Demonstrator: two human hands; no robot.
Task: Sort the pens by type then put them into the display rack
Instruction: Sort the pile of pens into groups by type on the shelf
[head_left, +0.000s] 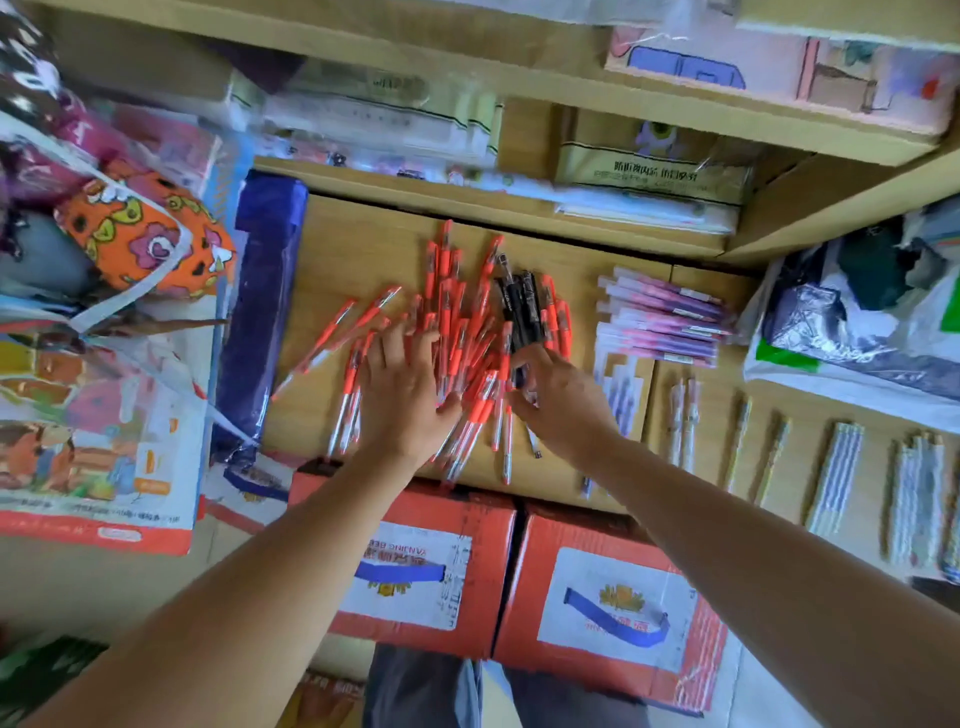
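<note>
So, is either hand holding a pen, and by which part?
The left hand rests flat on the red plastic pens, holding none. The right hand curls over the black pens; a hold cannot be told.

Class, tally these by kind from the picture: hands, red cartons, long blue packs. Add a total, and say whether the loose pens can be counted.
Hands: 2 (left hand, right hand)
Red cartons: 2 (left carton, right carton)
Long blue pack: 1
Total: 5
Red pens and black pens: overlapping, too many to count.
</note>
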